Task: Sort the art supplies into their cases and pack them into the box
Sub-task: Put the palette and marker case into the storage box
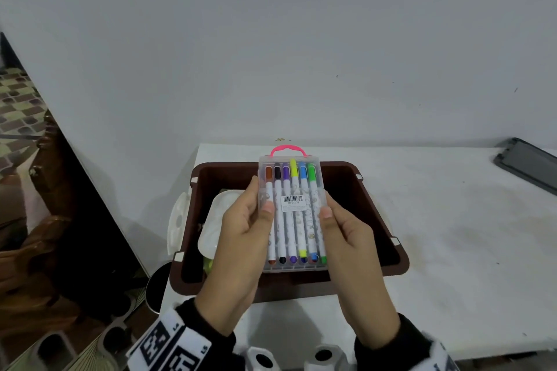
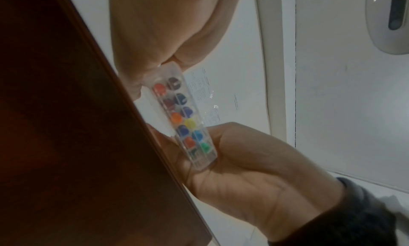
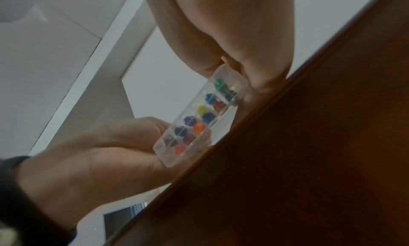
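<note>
A clear marker case (image 1: 294, 214) with a pink handle holds several coloured markers under a barcode label. I hold it flat above the brown box (image 1: 376, 214). My left hand (image 1: 256, 214) grips its left edge, thumb on top. My right hand (image 1: 331, 217) grips the right edge the same way. The left wrist view shows the case (image 2: 183, 120) end-on, marker ends showing, between my left hand (image 2: 159, 31) above and right hand (image 2: 254, 162) below. In the right wrist view the case (image 3: 199, 120) sits between my right hand (image 3: 232, 31) and left hand (image 3: 99, 153).
A white palette (image 1: 217, 220) lies inside the box, and another white palette (image 1: 177, 220) leans outside its left wall. A grey lid (image 1: 527, 163) lies at the table's far right. White holders (image 1: 262, 358) stand at the near edge. The table drops off left of the box.
</note>
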